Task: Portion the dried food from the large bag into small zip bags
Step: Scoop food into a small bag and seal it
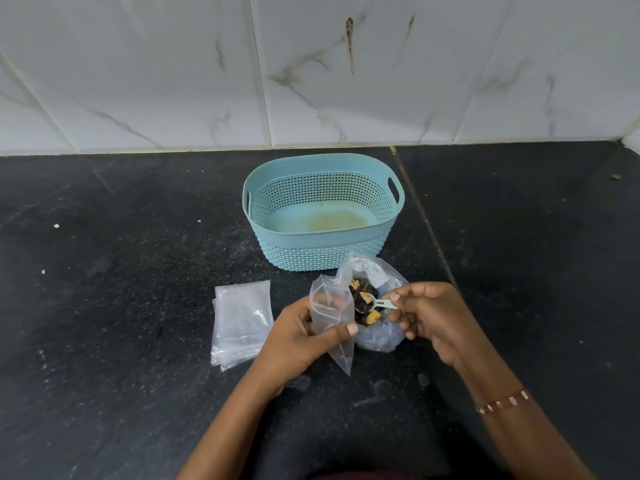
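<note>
On the black speckled counter point(138, 306), low and centre in my view, both hands work over the food. My left hand point(298, 344) pinches a small zip bag point(330, 317), thumb across its front and fingers behind, holding it upright with its mouth tipped toward the large bag point(375, 306); I judge that keeps the opening close, so the carry is short. The small bag looks empty so far.

My right hand point(429, 320) pinches the handle of a little pale-teal scoop point(375, 304) between thumb and forefinger, the other fingers curled under. Scoop bowl sits in the dried food point(363, 303): dark pieces with some orange-yellow ones, all inside the large clear bag, which stands open on the counter just in front of the basket. A beaded bracelet point(502, 402) is on the right wrist.

Spare zip bags point(240, 323) lie flat in a loose stack just left of the left hand, within easy reach for the next portions. Behind, a light-blue perforated basket point(322, 252) stands empty, its floor stained; I'd guess filled bags go there.

Counter is dark stone, dusty, with a few white crumbs and smudges, and a seam running diagonally past the basket. White marble-look wall tiles point(311, 71) behind, with some brown streaks.
</note>
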A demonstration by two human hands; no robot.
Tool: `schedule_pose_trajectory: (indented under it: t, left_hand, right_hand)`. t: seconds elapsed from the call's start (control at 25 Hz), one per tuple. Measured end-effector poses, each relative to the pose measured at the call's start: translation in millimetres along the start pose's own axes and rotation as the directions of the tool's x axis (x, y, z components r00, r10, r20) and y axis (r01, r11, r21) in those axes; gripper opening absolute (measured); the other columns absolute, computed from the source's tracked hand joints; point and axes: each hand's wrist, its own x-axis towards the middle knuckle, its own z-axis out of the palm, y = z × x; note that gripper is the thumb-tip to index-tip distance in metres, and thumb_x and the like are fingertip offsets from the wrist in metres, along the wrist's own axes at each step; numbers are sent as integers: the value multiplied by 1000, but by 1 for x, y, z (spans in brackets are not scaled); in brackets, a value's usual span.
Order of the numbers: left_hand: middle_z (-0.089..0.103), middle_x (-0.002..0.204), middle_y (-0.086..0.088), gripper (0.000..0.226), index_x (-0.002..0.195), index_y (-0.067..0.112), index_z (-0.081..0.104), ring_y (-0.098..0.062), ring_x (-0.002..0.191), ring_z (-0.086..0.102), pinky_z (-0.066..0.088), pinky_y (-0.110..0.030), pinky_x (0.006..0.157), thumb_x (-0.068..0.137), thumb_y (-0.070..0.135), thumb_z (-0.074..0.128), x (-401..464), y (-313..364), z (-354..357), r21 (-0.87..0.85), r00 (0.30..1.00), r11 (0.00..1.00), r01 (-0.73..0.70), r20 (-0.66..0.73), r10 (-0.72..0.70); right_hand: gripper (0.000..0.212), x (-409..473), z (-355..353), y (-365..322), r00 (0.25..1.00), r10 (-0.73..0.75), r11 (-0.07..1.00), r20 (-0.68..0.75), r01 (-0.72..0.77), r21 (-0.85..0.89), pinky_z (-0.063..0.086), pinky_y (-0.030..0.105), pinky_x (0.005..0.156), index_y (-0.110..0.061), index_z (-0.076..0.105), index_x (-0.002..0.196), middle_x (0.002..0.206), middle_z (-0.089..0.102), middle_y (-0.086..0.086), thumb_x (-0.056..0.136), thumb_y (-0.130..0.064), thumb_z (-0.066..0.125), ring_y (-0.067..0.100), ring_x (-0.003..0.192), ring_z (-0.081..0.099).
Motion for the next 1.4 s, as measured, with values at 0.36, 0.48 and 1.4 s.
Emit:
schedule_pose_trajectory:
  t: [0.36, 0.48, 1.4]
  left_hand:
    - [71, 94, 8, 31, 90, 36, 61, -2, 86, 67, 54, -22, 80, 71, 18, 78, -3, 5, -2, 268, 993, 962, -54, -88, 80]
    - [70, 95, 12, 34, 86, 45, 59, 0, 89, 66, 53, -22, 81, 71, 22, 78, -4, 8, -1, 334, 988, 939, -76, -99, 115]
    - [69, 81, 24, 31, 85, 39, 61, 9, 78, 63, 46, -7, 69, 71, 17, 77, -4, 5, 1, 340, 981, 935, -104, -119, 152]
  right_hand:
    - [13, -14, -2, -18, 997, -80, 993, -13, 81, 88, 38, 18, 35, -2, 65, 80, 52, 59, 9, 86, 3, 55, 10, 39, 47]
    - [12, -25, -5, -30, 981, -190, 973, -35, 193, 130, 38, 18, 34, -2, 65, 79, 49, 60, 7, 86, 2, 56, 10, 37, 46]
    - [18, -34, 18, 3, 292, -949, 172, 123, 800, -575, 52, 24, 62, -5, 73, 90, 79, 70, 3, 80, 1, 60, 12, 70, 63]
